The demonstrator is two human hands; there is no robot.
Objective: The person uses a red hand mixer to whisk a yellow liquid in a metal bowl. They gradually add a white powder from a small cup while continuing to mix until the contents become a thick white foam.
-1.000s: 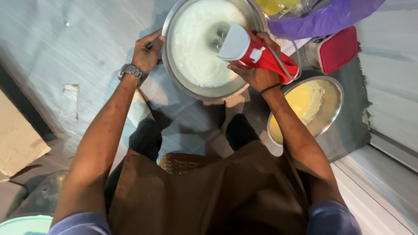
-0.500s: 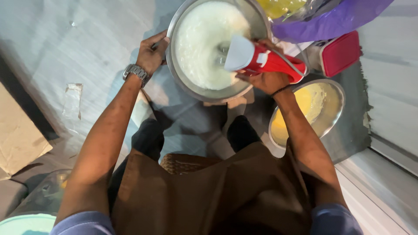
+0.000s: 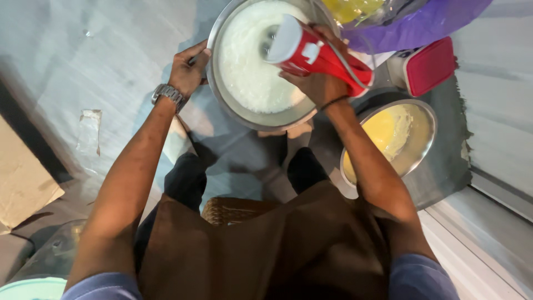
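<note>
A big steel bowl (image 3: pixel 222 89) on the floor holds white, foamy batter (image 3: pixel 250 61). My left hand (image 3: pixel 187 69), with a metal watch on the wrist, grips the bowl's left rim. My right hand (image 3: pixel 319 83) holds a red and white electric hand mixer (image 3: pixel 311 53) tilted over the bowl; its beaters dip into the batter. A thin cord runs from the mixer toward the upper right.
A second steel bowl (image 3: pixel 422 144) with yellow batter sits at the right on a dark mat. A red-lidded box (image 3: pixel 430 66) and a purple bag (image 3: pixel 422 25) lie behind it. Cardboard (image 3: pixel 25 183) lies at the left, a pale green rim (image 3: pixel 30 289) at bottom left.
The mixer has shifted a little to the left over the white batter. My left hand stays on the bowl's rim.
</note>
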